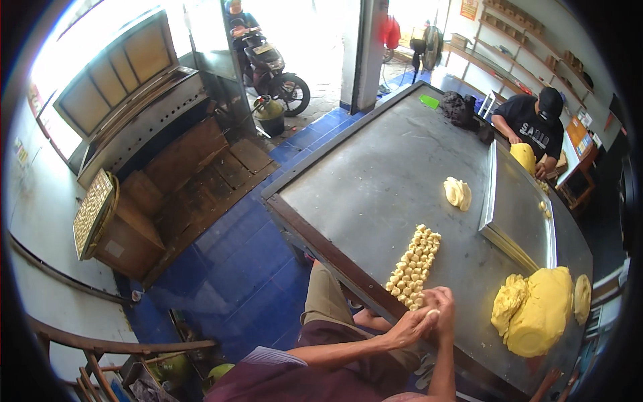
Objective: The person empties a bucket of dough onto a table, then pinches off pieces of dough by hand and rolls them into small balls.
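Note:
My two hands meet at the near edge of the metal-topped table [348, 181], just past the end of a block of small pale dough balls [412, 268] set in close rows. My left hand [410, 327] is closed, its fingers pressed against my right. Fingers curled, my right hand [441, 307] closes around a small pale piece of dough [434, 313], which shows between the two hands. Most of that piece is hidden by the fingers. Farther up the table lies a loose lump of pale dough [457, 193]. To my right rests a big mound of yellow dough [539, 315].
Metal trays [519, 214] are stacked right of centre. Beyond them a co-worker [536, 124] handles yellow dough [523, 158]. Dark dough [461, 109] sits at the table's far end, by a green scraper [429, 101]. Part of another person's arm [548, 383] shows at the lower right.

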### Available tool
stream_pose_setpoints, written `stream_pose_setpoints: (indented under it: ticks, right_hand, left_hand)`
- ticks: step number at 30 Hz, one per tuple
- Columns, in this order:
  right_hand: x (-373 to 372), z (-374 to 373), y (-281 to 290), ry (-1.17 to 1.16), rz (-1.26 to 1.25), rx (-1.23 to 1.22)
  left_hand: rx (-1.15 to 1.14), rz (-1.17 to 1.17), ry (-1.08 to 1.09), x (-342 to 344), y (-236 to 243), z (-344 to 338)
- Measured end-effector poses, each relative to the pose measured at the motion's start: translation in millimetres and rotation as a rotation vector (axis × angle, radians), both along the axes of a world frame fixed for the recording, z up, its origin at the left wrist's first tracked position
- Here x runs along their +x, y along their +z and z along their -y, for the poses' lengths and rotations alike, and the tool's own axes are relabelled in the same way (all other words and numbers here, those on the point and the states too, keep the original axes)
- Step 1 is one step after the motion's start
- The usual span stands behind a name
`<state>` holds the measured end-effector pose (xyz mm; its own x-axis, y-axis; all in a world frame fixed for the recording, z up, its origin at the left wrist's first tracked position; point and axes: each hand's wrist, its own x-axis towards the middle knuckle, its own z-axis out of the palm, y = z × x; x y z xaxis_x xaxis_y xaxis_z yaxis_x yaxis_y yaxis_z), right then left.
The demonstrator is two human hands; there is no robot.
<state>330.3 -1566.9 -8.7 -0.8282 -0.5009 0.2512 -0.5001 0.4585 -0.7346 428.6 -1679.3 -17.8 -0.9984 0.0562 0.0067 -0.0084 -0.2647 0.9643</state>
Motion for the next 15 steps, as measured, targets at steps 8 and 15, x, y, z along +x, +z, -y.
stream_pose_setpoints:
  ticks: [8,15]
  right_hand:
    - [23,-27,54,-0.051,-0.011,-0.082]
    - [32,-12,45,-0.143,-0.067,-0.225]
  left_hand:
    - [0.174,-0.042,0.155,-28,33,-6]
    - [0.052,-0.038,0.148,-36,21,-10]
